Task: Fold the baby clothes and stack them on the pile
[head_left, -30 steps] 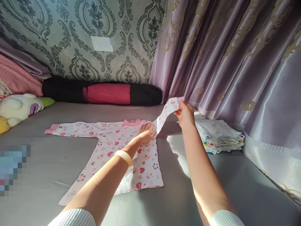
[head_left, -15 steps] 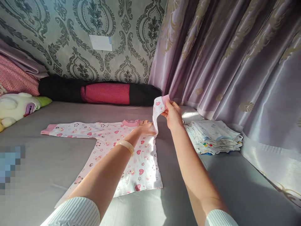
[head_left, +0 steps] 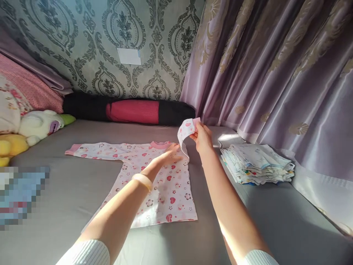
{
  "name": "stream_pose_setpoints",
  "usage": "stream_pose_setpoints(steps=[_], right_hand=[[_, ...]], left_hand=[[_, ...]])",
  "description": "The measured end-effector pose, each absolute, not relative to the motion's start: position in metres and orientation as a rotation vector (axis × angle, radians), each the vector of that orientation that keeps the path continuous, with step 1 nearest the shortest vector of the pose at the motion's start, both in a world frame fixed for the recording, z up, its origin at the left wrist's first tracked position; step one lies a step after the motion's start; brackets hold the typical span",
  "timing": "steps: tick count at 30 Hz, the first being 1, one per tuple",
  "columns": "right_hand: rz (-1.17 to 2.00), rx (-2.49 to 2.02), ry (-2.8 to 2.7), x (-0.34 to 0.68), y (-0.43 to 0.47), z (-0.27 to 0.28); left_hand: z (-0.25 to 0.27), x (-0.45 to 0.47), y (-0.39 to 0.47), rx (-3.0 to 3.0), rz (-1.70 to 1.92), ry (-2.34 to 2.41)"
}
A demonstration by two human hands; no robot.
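A child's white long-sleeved shirt [head_left: 154, 191] with pink hearts and flowers lies spread on the grey bed sheet [head_left: 88, 184]. Its neckline and cuffs are pink, and one sleeve stretches out flat to the left. My left hand [head_left: 171, 154] rests flat on the shirt near the shoulder, fingers extended, a pale bangle [head_left: 142, 180] round the wrist. Pinched in my right hand [head_left: 202, 137] is the pink cuff of the other sleeve [head_left: 185, 129], raised off the bed and curving down to the shoulder. My left forearm hides part of the shirt's lower left.
A stack of folded clothes [head_left: 257, 163] sits on the right beside a purple curtain [head_left: 248, 73]. Along the wall lies a black and red bolster [head_left: 132, 110]. Plush toys [head_left: 41, 125] are at the left, with a pixelated patch [head_left: 22, 195] in front.
The view has shifted, so everything sits a little further right. The raised sleeve now bows in a looser curve. My left hand stays on the shirt and my right still grips the cuff.
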State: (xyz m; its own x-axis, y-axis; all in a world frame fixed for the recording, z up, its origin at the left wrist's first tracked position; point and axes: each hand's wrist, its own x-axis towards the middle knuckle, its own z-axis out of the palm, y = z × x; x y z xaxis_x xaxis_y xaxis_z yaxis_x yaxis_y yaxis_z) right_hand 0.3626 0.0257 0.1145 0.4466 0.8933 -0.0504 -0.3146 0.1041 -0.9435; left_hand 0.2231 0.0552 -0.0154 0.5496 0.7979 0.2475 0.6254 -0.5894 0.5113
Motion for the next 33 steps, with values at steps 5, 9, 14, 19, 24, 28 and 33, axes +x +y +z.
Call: stream_pose_setpoints(steps=[5,9,14,19,24,28,33], right_hand=[[1.006,-1.148,-0.594,0.353,0.033,0.101],[1.064,-1.144,-0.533,0.337,0.038,0.087],[1.122,-1.189,-0.506,0.31,0.037,0.074],[1.161,-1.237,-0.54,0.286,0.034,0.057],[1.165,-1.27,-0.57,0.265,0.035,0.041],[1.169,-1.331,-0.595,0.245,0.038,0.03],[1.141,-1.354,-0.676,0.219,0.041,0.012]], left_hand=[[-0.026,0.161,0.043,2.376,0.742,1.344],[-0.03,0.111,0.038,2.305,0.724,1.651],[-0.034,0.074,0.035,2.197,0.765,1.875],[-0.036,0.071,0.028,2.074,0.973,1.794],[-0.032,0.076,0.018,1.816,1.082,1.773],[-0.025,0.077,0.013,1.716,1.095,1.75],[-0.022,0.078,0.01,1.648,1.083,1.697]])
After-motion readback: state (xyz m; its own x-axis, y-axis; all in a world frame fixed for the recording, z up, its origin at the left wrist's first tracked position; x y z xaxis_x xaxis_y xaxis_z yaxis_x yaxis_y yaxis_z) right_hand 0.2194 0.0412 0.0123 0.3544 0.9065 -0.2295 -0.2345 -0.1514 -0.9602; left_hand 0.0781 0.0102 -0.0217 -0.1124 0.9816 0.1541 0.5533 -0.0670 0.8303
